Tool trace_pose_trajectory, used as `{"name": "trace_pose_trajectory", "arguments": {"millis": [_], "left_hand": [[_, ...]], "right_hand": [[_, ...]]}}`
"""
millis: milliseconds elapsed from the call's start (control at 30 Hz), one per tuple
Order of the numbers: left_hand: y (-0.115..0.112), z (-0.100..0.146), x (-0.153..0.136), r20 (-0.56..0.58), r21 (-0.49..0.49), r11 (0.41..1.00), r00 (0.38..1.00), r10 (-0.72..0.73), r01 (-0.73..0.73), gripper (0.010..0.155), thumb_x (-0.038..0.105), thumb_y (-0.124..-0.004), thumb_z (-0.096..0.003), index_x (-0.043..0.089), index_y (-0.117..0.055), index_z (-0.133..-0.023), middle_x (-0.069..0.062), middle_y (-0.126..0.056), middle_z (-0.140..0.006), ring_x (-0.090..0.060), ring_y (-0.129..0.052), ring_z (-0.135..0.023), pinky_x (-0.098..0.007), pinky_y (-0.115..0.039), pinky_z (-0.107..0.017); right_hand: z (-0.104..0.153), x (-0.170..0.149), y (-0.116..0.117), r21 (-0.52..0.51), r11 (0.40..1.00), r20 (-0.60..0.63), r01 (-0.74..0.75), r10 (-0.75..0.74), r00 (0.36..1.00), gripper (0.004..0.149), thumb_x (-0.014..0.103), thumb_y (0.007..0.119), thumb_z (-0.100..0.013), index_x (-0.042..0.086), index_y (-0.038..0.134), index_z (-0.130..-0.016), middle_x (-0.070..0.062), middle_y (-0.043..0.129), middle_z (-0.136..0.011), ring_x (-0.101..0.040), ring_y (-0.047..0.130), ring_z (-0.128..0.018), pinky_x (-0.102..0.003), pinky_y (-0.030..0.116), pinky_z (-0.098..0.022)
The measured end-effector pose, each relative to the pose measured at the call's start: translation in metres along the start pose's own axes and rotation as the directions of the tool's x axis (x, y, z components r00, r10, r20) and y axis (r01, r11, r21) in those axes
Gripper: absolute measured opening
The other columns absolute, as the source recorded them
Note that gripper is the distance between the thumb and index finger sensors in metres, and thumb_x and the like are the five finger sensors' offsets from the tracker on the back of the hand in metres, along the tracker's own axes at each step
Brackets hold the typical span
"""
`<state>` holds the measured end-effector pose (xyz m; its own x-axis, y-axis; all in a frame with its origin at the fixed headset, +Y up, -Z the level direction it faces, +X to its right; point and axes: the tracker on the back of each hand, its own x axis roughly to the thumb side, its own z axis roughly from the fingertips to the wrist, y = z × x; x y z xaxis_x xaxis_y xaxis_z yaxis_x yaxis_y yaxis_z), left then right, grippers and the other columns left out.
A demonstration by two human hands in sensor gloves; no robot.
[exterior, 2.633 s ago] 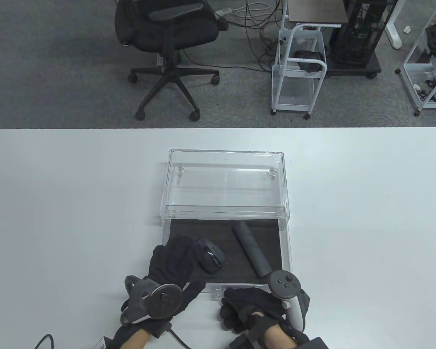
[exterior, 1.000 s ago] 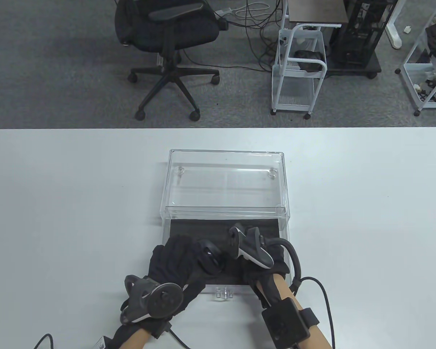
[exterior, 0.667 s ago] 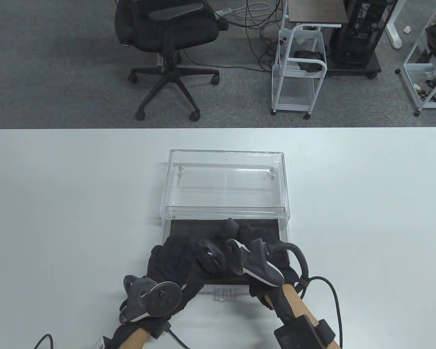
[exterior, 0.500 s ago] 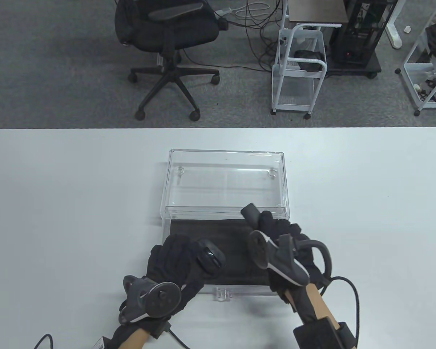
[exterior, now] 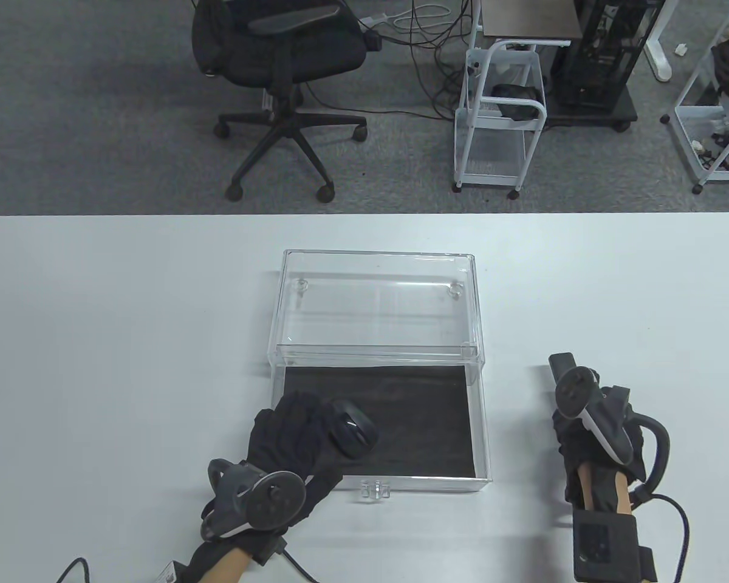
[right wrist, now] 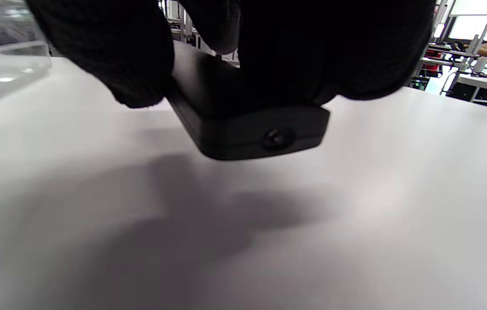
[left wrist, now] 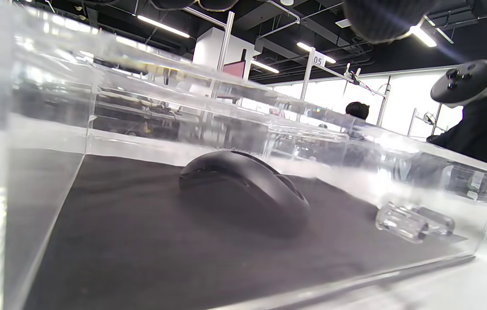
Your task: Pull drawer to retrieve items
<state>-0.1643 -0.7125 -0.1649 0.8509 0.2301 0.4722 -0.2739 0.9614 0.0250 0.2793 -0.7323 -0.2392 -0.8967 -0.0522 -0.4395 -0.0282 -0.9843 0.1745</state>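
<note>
A clear acrylic case [exterior: 376,303] has its drawer [exterior: 483,425] pulled out toward me, lined in black. A black computer mouse [exterior: 353,428] lies in the drawer's left part; it also shows in the left wrist view [left wrist: 243,185]. My left hand [exterior: 291,425] rests over the drawer's left wall beside the mouse, fingers spread. My right hand [exterior: 568,428] is right of the drawer and grips a dark grey bar [exterior: 561,362]. In the right wrist view the bar [right wrist: 248,125] hangs just above the white table, fingers [right wrist: 110,56] wrapped over it.
The drawer's clear knob [exterior: 373,489] sticks out at its front. The white table [exterior: 127,334] stretches left and right of the case. An office chair [exterior: 279,61] and a white cart [exterior: 498,115] stand on the floor beyond the far edge.
My right hand left the drawer's knob, reached in, took the grey bar and carried it out to the right, down near the table. The left hand and the mouse stayed put.
</note>
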Motion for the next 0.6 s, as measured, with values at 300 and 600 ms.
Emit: {"name": "trace_pose_trajectory", "arguments": {"millis": [300, 600], "left_hand": [[0.000, 0.000, 0.000, -0.005, -0.006, 1.000, 1.000, 0.006, -0.006, 0.088, 0.060, -0.067, -0.0490, 0.024, -0.026, -0.118, -0.017, -0.030, -0.126, -0.046, -0.035, -0.116, -0.074, -0.042, -0.076], [0.001, 0.000, 0.001, 0.001, 0.003, 1.000, 1.000, 0.002, -0.002, 0.088, 0.060, -0.067, -0.0491, 0.024, -0.027, -0.118, -0.016, -0.030, -0.126, -0.045, -0.035, -0.116, -0.074, -0.042, -0.076]], "right_hand": [[-0.005, -0.007, 0.027, 0.057, 0.998, -0.025, 0.007, -0.005, 1.000, 0.085, 0.048, 0.084, -0.048, 0.011, 0.048, -0.115, -0.019, 0.078, -0.090, -0.036, 0.088, -0.068, -0.052, 0.083, -0.050], [0.020, 0.002, -0.001, -0.099, 0.995, 0.007, 0.033, -0.032, 0.999, 0.083, 0.046, 0.082, -0.049, 0.011, 0.047, -0.115, -0.021, 0.074, -0.095, -0.040, 0.087, -0.070, -0.055, 0.081, -0.052]]}}
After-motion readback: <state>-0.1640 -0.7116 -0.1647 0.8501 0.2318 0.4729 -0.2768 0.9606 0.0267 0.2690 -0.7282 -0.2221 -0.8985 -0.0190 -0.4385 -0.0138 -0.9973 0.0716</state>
